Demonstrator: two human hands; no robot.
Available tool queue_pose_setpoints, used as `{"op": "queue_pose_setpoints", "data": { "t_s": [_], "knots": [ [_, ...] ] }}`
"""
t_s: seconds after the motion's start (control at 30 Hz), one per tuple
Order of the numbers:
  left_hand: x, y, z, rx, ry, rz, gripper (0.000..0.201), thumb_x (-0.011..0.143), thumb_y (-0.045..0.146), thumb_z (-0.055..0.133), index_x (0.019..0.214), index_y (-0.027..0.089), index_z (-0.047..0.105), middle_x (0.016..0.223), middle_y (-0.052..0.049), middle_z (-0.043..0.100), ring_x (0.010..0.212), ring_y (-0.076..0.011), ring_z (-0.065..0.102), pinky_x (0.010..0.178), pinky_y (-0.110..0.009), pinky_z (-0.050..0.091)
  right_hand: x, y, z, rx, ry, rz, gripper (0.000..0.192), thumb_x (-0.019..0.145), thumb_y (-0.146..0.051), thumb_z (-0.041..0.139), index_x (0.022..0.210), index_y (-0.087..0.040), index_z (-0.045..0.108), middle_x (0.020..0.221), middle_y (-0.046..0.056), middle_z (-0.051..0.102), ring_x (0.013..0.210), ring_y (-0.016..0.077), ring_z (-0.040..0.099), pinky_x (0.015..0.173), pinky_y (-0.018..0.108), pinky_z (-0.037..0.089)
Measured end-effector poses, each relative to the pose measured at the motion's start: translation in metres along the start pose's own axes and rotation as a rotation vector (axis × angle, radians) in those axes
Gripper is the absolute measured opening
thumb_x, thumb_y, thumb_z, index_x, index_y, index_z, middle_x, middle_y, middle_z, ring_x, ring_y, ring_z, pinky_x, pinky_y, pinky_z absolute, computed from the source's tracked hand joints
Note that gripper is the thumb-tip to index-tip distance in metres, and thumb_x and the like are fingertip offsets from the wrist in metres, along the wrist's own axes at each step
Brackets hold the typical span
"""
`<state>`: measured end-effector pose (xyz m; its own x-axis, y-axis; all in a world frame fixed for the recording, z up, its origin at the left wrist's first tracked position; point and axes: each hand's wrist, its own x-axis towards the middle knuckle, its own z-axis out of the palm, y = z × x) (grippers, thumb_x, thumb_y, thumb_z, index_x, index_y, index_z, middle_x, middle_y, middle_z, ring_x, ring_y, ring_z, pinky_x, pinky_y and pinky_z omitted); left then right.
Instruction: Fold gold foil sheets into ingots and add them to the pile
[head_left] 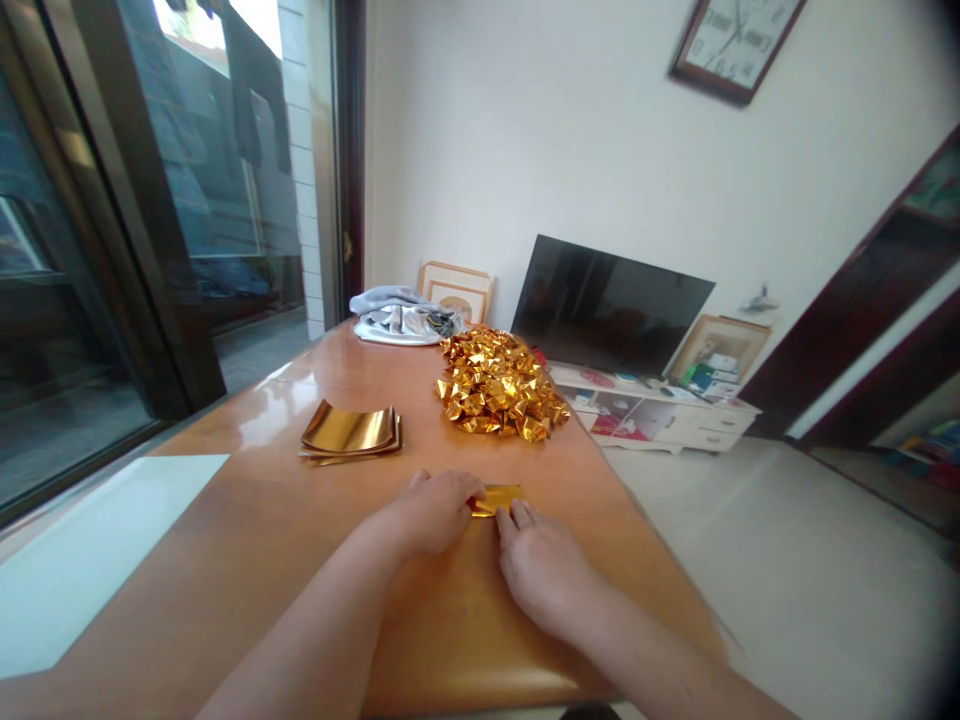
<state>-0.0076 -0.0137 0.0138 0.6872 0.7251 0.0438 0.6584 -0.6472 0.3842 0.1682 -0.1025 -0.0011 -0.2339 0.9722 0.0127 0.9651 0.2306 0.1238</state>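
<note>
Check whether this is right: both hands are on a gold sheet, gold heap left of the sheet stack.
No: the head view shows the gold heap right of the sheet stack. The left hand and right hand are on a gold sheet.

Worktop (255, 530): foil piece (499, 498) is lying between left hand (439, 512) and right hand (544, 570); foil stack (349, 434) is sitting farther left, foil heap (499, 385) is resting behind.

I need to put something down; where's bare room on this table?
Bare wood lies between the foil stack and the foil pile, and, wider, between your left forearm and the pale sheet. It's crowded at the far end, by the cloth bundle, and around the foil piece at your left hand and right hand.
</note>
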Motion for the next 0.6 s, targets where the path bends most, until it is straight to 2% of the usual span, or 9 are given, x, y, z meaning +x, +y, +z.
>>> {"op": "queue_pose_setpoints", "data": {
  "t_s": [0.17,0.27,0.4,0.6],
  "knots": [
    [0.008,-0.014,0.000,-0.091,-0.025,0.022,0.030,0.085,0.018,0.046,0.103,0.028,0.068,0.110,-0.002,0.073,0.103,-0.0227,0.065,0.086,-0.032,0.045,0.001,-0.001,-0.010,-0.083,-0.014,-0.068,0.049,0.093,-0.012,0.036,0.136,0.000,0.055,0.128,0.029,0.061,0.116,0.0345,0.059,0.101,0.046,0.042],
    [0.011,-0.017,0.001,-0.115,-0.021,0.021,0.031,0.083,0.017,0.047,0.102,0.027,0.070,0.110,-0.001,0.073,0.102,-0.0212,0.065,0.086,-0.029,0.046,0.006,0.000,-0.014,-0.105,0.013,-0.136,0.043,0.093,-0.014,0.040,0.125,-0.001,0.065,0.114,0.026,0.068,0.109,0.0332,0.061,0.103,0.048,0.039],
    [0.010,-0.017,0.002,-0.112,-0.013,0.021,0.034,0.082,0.016,0.046,0.103,0.027,0.070,0.113,0.000,0.073,0.103,-0.0205,0.065,0.087,-0.028,0.046,0.011,-0.003,-0.018,-0.088,-0.022,-0.140,0.034,0.087,-0.013,0.048,0.108,-0.003,0.072,0.098,0.021,0.071,0.093,0.0295,0.063,0.088,0.039,0.047],
    [0.010,-0.020,0.003,-0.124,-0.006,0.022,0.033,0.082,0.017,0.048,0.104,0.027,0.071,0.114,-0.001,0.073,0.104,-0.0205,0.065,0.089,-0.030,0.047,0.013,-0.015,-0.021,-0.092,-0.039,-0.102,0.039,0.080,-0.006,0.050,0.112,-0.004,0.071,0.099,0.020,0.073,0.089,0.0301,0.066,0.079,0.037,0.050]
  ]
}}
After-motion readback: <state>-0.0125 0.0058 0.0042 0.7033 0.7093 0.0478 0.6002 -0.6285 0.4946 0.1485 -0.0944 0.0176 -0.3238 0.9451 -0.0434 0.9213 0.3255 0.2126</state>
